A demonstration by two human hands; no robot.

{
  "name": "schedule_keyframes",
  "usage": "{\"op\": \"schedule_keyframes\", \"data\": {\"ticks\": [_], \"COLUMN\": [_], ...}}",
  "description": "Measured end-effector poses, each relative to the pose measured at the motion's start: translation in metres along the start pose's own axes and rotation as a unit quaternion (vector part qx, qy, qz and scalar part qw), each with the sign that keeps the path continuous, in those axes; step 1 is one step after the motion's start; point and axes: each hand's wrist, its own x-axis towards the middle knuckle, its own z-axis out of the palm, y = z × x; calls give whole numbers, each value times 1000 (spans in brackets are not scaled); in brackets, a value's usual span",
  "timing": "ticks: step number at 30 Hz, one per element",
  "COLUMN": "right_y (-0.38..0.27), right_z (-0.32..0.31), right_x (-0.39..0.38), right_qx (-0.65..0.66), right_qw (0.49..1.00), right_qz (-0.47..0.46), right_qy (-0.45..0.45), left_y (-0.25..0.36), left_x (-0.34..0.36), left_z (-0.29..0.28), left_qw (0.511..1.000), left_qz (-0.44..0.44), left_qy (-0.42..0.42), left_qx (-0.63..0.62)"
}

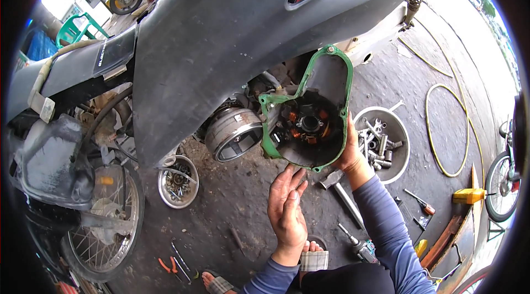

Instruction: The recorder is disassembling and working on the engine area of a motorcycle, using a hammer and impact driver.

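Observation:
My right hand grips the right side of a motorcycle engine cover, its fingers hidden behind it. The cover is tilted with its hollow inside facing me. Green gasket-like material lines its rim, and a stator with copper coils sits inside. Just below the cover's lower edge, my left hand is palm up with its fingers extended and loosely together; the fingertips are close to the rim, and I cannot tell whether they touch. Left of the cover, a round metal flywheel shows on the motorcycle's engine.
The grey motorcycle body fills the upper view. A metal bowl of sockets and wrenches stands right, a smaller bowl of hardware left. On the ground lie a hammer, power drill, screwdriver, pliers and a yellow hose.

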Motion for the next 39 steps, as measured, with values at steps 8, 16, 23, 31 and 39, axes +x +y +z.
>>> {"op": "schedule_keyframes", "data": {"ticks": [8,16,23,31,39], "right_y": [11,11,0,57,120], "right_z": [-7,-4,4,-4,25], "right_x": [-15,-14,-13,-42,-120], "right_qx": [43,9,13,-150,-410], "right_qw": [999,999,1000,975,910], "right_qz": [10,-1,0,67,67], "right_qy": [-29,-42,-29,151,-10], "left_y": [-8,-3,26,11,-14], "left_x": [11,-3,6,0,-18], "left_z": [-15,-24,-28,-65,-94], "left_qw": [992,997,996,997,981], "left_qz": [-56,-25,66,14,-188], "left_qy": [75,71,-12,-7,31], "left_qx": [-84,11,56,72,-42]}}
